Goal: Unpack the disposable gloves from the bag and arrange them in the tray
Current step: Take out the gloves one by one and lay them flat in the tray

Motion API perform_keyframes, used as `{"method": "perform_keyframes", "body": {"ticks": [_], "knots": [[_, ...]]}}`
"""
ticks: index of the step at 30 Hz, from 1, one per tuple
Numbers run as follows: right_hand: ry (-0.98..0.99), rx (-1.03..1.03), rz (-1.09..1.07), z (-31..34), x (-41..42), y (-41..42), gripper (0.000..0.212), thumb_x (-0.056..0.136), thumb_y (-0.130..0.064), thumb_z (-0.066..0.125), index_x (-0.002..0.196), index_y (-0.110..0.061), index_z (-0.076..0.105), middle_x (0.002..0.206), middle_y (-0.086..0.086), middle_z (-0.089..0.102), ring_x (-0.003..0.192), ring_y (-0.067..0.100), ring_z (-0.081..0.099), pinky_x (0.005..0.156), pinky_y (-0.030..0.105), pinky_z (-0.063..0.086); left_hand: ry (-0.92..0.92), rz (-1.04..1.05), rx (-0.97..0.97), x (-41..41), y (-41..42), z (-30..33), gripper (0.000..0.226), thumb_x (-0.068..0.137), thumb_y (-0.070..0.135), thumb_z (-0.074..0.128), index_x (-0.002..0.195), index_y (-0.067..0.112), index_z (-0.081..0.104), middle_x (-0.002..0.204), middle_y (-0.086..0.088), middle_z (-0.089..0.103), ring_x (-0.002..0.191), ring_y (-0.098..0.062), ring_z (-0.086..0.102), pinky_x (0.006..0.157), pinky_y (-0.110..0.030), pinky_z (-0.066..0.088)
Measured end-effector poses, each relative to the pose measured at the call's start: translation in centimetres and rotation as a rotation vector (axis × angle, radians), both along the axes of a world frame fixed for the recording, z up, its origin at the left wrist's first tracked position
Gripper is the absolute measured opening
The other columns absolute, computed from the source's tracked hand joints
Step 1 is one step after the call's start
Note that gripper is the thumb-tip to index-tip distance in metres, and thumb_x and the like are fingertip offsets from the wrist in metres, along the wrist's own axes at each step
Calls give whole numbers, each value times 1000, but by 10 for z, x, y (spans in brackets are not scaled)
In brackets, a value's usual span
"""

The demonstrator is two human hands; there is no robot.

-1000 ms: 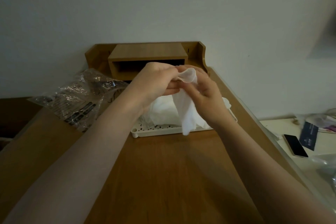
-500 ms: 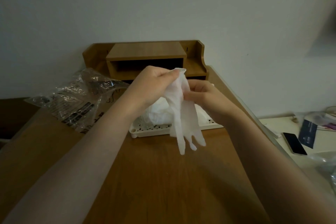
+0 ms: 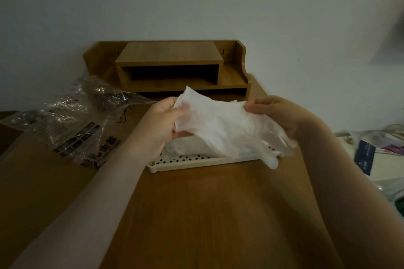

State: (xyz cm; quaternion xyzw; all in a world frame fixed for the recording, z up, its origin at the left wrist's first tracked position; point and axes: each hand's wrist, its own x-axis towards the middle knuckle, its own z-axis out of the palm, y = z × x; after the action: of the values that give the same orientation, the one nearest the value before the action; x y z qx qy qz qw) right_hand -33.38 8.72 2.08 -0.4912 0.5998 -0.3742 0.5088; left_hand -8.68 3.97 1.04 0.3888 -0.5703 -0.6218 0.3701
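Glove (image 3: 220, 129), thin, crinkled and translucent white, is stretched between the pinching left hand (image 3: 162, 124) and right hand (image 3: 277, 116) above the perforated white tray (image 3: 196, 162) holding piled gloves (image 3: 185, 146) on the table (image 3: 207, 214).

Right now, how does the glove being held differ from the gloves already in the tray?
The held glove is spread in the air between the left hand and right hand; the gloves in the tray lie heaped on the perforated tray, largely hidden. Both are thin white plastic.
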Motion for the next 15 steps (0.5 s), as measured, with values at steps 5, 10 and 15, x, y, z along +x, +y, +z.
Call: {"method": "perform_keyframes", "body": {"ticks": [5,10,15], "knots": [[566,-79,-18,1,-2,-48,16,90,-27,62,92,-17,74,91,1,70,86,20,66,83,32,55,-203,-98,-152,-2,-19,-12,83,88,-10,38,132,60,28,149,4,29,108,-30,61,70,-36,59],[958,-184,38,-10,10,-89,11,90,-26,62,92,-18,69,83,-6,58,73,7,51,69,20,42,-430,-103,-245,-9,-28,-22,54,94,-3,34,131,32,52,140,-1,41,77,-8,70,70,-26,57],[1117,-240,-55,-25,11,-98,9,93,-23,58,98,-17,64,95,2,58,83,18,53,73,25,43,-765,-31,-439,-12,-35,-32,50,97,17,46,145,24,33,151,3,30,68,-2,65,53,-14,47]]}}
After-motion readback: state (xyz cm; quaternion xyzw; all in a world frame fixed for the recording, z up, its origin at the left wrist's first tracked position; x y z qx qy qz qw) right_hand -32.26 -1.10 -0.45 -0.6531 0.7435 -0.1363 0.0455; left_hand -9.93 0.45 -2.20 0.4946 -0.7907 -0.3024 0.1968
